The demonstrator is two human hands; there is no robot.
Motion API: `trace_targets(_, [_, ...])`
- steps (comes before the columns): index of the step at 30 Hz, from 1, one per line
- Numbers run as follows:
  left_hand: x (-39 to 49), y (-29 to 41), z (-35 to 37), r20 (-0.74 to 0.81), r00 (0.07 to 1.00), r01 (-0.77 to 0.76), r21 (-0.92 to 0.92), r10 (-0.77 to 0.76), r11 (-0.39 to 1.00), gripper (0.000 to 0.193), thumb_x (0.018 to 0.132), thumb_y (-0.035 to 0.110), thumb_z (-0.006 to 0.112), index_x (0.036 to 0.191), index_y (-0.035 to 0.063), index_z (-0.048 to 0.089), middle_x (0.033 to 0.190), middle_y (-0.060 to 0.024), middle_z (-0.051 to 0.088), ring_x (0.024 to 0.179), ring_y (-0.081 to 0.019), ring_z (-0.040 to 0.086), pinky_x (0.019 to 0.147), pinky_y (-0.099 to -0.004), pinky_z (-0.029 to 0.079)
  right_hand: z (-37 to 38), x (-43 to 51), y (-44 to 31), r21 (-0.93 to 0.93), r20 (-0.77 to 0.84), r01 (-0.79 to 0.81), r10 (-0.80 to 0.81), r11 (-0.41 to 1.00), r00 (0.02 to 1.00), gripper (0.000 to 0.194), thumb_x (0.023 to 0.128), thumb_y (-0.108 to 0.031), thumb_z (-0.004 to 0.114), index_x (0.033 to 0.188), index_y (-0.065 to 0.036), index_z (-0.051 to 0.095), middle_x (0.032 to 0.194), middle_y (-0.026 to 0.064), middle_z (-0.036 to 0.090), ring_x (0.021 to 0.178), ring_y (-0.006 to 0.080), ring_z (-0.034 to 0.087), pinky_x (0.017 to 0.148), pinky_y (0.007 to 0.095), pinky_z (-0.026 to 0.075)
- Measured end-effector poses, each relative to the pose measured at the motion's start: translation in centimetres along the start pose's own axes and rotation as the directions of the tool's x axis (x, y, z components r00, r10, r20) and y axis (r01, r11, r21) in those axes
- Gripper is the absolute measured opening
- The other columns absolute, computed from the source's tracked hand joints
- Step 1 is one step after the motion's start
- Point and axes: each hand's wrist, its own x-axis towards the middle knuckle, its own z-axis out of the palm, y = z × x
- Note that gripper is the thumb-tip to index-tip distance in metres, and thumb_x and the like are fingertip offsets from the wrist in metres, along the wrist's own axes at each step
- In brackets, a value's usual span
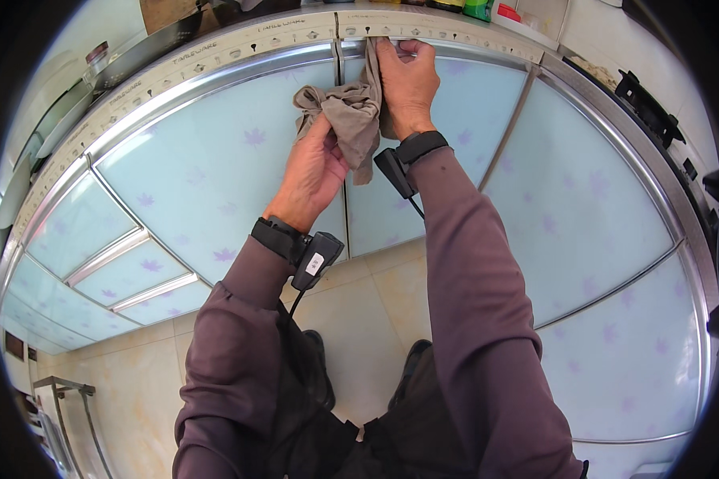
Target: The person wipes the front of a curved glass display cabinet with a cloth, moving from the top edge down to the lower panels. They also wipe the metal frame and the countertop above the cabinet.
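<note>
A crumpled grey-brown cloth (350,114) hangs in front of light-blue cabinet doors (245,155) with purple leaf prints. My left hand (314,164) pinches its bunched lower part between thumb and fingers. Higher up, my right hand (410,84) presses the cloth's upper strip at the metal top rail (467,58) of a door, just under the patterned counter edge (299,30). The right fingertips are partly hidden behind the rail. Each wrist carries a black strap with a small black device and a cable.
On the counter at the upper left stand a wok (156,51) and a lidded jar (97,54). Bottles (478,9) line the back. A black stove grate (650,108) is at the right. Drawers (120,263) and a metal-framed rack (66,386) are at the left, above a tiled floor (359,317).
</note>
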Motion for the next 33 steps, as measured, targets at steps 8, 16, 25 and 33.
trace_targets(8, [0.1, 0.1, 0.2, -0.037, 0.999, -0.033, -0.024, 0.032, 0.999, 0.04, 0.104, 0.03, 0.062, 0.133, 0.0033, 0.059, 0.124, -0.0073, 0.067, 0.113, -0.018, 0.064, 0.097, -0.0342, 0.054, 0.7, 1.5, 0.9, 0.101, -0.202, -0.039, 0.059, 0.994, 0.978, 0.035, 0.096, -0.033, 0.058, 0.101, 0.001, 0.067, 0.096, 0.0225, 0.073, 0.094, 0.0418, 0.068, 0.087, 0.0466, 0.052])
trace_targets(16, [-1.8, -0.2, 0.5, 0.026, 0.996, 0.077, 0.208, -0.084, 0.975, 0.042, 0.107, 0.032, 0.055, 0.137, 0.0037, 0.056, 0.131, -0.007, 0.065, 0.118, -0.0189, 0.064, 0.102, -0.0356, 0.052, -3.4, -0.6, 2.4, 0.055, -0.065, -0.047, 0.05, 0.997, 0.997, 0.035, 0.097, -0.029, 0.052, 0.108, 0.001, 0.066, 0.102, 0.0234, 0.071, 0.099, 0.0419, 0.066, 0.088, 0.0456, 0.051])
trace_targets(25, [-4.1, -1.3, -1.9, 0.032, 0.965, 0.222, 0.423, -0.26, 0.878, 0.04, 0.102, 0.032, 0.061, 0.129, 0.0027, 0.061, 0.121, -0.0061, 0.068, 0.109, -0.017, 0.066, 0.094, -0.0368, 0.055, -9.9, -13.6, 3.0, 0.239, 0.647, -0.2, -0.002, 0.95, 0.763, 0.059, 0.097, -0.034, 0.062, 0.143, 0.001, 0.051, 0.139, 0.0187, 0.058, 0.132, 0.0287, 0.053, 0.11, 0.0373, 0.041])
trace_targets(33, [-5.3, -1.2, -1.5, -0.002, 0.885, 0.288, 0.788, -0.465, 0.545, 0.052, 0.104, 0.039, 0.058, 0.139, 0.0006, 0.056, 0.124, -0.011, 0.068, 0.106, -0.0194, 0.068, 0.092, -0.0341, 0.055, -12.0, -12.9, 6.6, 0.295, 0.602, -0.54, 0.285, 0.788, 0.746, 0.056, 0.093, -0.012, 0.066, 0.144, 0.002, 0.05, 0.122, 0.009, 0.066, 0.106, 0.0151, 0.063, 0.094, 0.0301, 0.051])
